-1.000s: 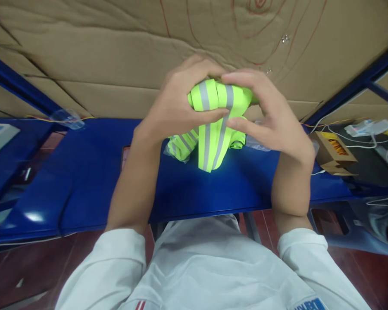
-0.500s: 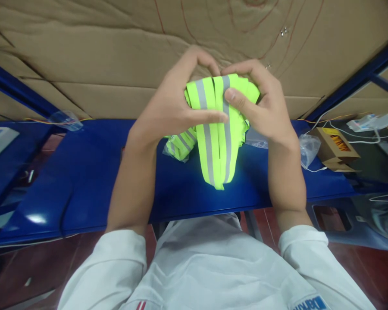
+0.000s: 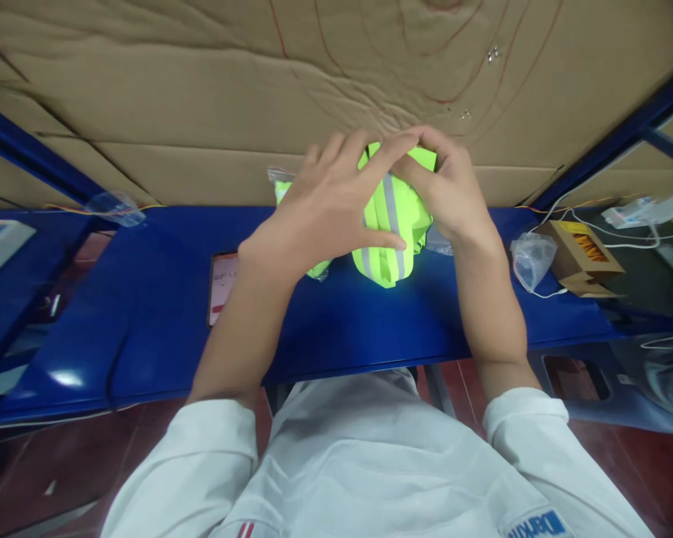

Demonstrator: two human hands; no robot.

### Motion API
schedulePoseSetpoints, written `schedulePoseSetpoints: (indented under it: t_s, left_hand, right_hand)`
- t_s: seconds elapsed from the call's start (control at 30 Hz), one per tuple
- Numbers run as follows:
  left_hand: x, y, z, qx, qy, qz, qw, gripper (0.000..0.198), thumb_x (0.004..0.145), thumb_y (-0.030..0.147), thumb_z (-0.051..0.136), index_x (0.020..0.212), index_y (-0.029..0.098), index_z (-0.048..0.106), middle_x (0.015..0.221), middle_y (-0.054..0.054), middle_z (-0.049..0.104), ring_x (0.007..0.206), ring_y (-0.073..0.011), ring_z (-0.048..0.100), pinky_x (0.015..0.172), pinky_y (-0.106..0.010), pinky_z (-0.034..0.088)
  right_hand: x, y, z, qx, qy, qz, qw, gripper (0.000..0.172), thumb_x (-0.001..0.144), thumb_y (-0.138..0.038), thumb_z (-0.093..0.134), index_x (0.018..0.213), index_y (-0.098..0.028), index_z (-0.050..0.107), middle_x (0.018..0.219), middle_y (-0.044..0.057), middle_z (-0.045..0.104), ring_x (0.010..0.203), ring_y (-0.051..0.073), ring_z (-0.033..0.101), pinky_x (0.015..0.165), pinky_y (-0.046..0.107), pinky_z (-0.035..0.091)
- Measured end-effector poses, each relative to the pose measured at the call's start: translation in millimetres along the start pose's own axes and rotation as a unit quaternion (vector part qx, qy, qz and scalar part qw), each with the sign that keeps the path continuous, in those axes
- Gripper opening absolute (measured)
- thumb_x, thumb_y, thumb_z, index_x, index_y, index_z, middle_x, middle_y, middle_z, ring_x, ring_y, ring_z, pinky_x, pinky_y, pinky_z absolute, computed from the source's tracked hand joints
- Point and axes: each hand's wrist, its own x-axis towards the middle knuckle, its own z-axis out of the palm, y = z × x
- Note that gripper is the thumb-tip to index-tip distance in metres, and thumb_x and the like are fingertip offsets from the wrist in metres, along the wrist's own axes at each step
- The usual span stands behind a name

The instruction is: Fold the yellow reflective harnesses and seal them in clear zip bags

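A folded neon-yellow bundle with grey stripes is held between 2 hands over the blue table. Its upper right is clasped by the curled right hand. Its left side is covered by the spread left hand, thumb laid across the front; whether that hand is closed on it cannot be told. Left of the grip, another yellow bundle is half hidden; farther left, a phone is seen.

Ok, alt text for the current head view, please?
A right hand holds a neon-yellow bundle with grey stripes above a blue table, the left hand spread across the bundle. A phone lies to the left; a clear plastic bag and a cardboard box are at right.
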Motion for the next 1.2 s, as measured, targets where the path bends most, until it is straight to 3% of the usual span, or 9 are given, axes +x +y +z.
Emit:
schedulePoseSetpoints:
  t_s: [0.17, 0.33, 0.5, 0.63, 0.73, 0.8, 0.87, 1.0, 1.2]
  left_hand:
    - [2.8, 5.7, 11.4, -0.006, 0.003, -0.042, 0.999, 0.098, 0.089, 0.056, 0.081, 0.172, 0.035, 0.031, 0.151, -0.016, 0.057, 0.143, -0.0479, 0.049, 0.123, -0.064, 0.037]
    - [2.6, -0.1, 18.2, -0.007, 0.042, -0.021, 0.999, 0.082, 0.095, 0.055, 0.072, 0.167, 0.033, 0.039, 0.141, -0.017, 0.062, 0.14, -0.0459, 0.053, 0.121, -0.06, 0.042]
    - [8.1, -14.1, 25.3, -0.034, 0.036, -0.024, 0.999, 0.079, 0.095, 0.055, 0.072, 0.166, 0.036, 0.042, 0.142, -0.015, 0.062, 0.138, -0.045, 0.057, 0.119, -0.058, 0.044]
    - [15.5, -32.6, 34.4, -0.061, 0.062, -0.029, 0.996, 0.088, 0.086, 0.057, 0.081, 0.165, 0.042, 0.043, 0.141, -0.013, 0.062, 0.128, -0.0433, 0.064, 0.109, -0.057, 0.053]
    - [16.6, -40.3, 40.5, -0.109, 0.063, 0.021, 0.992, 0.099, 0.086, 0.06, 0.081, 0.17, 0.044, 0.031, 0.168, -0.01, 0.042, 0.148, -0.0419, 0.052, 0.117, -0.058, 0.05]
    - [15.7, -40.0, 43.5, -0.14, 0.05, 0.059, 0.987, 0.111, 0.085, 0.063, 0.082, 0.174, 0.041, 0.018, 0.183, -0.007, 0.014, 0.166, -0.0414, 0.028, 0.129, -0.06, 0.04]
    - [14.7, -36.3, 44.8, -0.149, 0.031, 0.082, 0.985, 0.126, 0.082, 0.063, 0.086, 0.176, 0.039, 0.006, 0.185, -0.006, -0.007, 0.171, -0.042, 0.008, 0.134, -0.065, 0.031]
    - [12.9, -26.8, 38.6, -0.132, -0.009, 0.086, 0.987, 0.142, 0.077, 0.058, 0.094, 0.175, 0.044, -0.008, 0.185, -0.001, -0.015, 0.172, -0.0421, 0.002, 0.137, -0.063, 0.027]
    - [4.0, -22.1, 20.7, -0.147, -0.087, 0.105, 0.98, 0.152, 0.076, 0.039, 0.098, 0.174, 0.03, -0.018, 0.18, -0.014, -0.03, 0.169, -0.0444, -0.018, 0.136, -0.071, 0.012]
  right_hand:
    - [3.6, 8.9, 10.7, 0.049, 0.016, 0.027, 0.998, 0.018, 0.095, -0.045, 0.073, 0.096, -0.027, 0.069, 0.118, 0.002, 0.076, 0.124, 0.024, 0.065, 0.115, 0.038, 0.051]
    - [5.1, 14.1, 14.6, 0.108, -0.021, 0.119, 0.987, 0.032, 0.089, -0.055, 0.077, 0.104, -0.029, 0.068, 0.122, 0.0, 0.076, 0.135, 0.025, 0.064, 0.109, 0.036, 0.058]
    - [2.4, 11.9, 4.3, 0.083, -0.057, 0.047, 0.994, 0.025, 0.096, -0.044, 0.071, 0.116, -0.03, 0.068, 0.133, -0.003, 0.073, 0.141, 0.021, 0.06, 0.128, 0.04, 0.046]
    - [0.2, 6.2, -0.1, 0.04, -0.054, 0.029, 0.997, 0.039, 0.089, -0.045, 0.081, 0.124, -0.035, 0.066, 0.141, -0.003, 0.069, 0.144, 0.024, 0.056, 0.126, 0.043, 0.048]
    - [1.9, 8.7, 2.9, 0.043, -0.015, 0.031, 0.998, 0.044, 0.084, -0.043, 0.084, 0.121, -0.033, 0.065, 0.136, -0.001, 0.07, 0.136, 0.024, 0.059, 0.116, 0.039, 0.054]
    - [4.1, 12.3, 4.4, 0.073, 0.014, 0.035, 0.997, 0.043, 0.082, -0.043, 0.084, 0.118, -0.029, 0.064, 0.128, 0.002, 0.071, 0.128, 0.023, 0.062, 0.109, 0.036, 0.057]
    - [5.6, 14.6, 3.8, 0.103, 0.036, 0.057, 0.992, 0.043, 0.08, -0.045, 0.085, 0.113, -0.028, 0.064, 0.116, 0.002, 0.072, 0.118, 0.024, 0.065, 0.102, 0.036, 0.058]
    - [4.5, 12.1, -0.5, 0.137, 0.049, 0.09, 0.985, 0.043, 0.072, -0.046, 0.09, 0.107, -0.036, 0.067, 0.11, 0.0, 0.074, 0.11, 0.027, 0.07, 0.096, 0.038, 0.059]
    - [1.5, 6.4, -4.4, 0.16, 0.041, 0.142, 0.976, 0.043, 0.068, -0.043, 0.094, 0.103, -0.037, 0.069, 0.11, -0.001, 0.075, 0.113, 0.031, 0.071, 0.096, 0.045, 0.059]
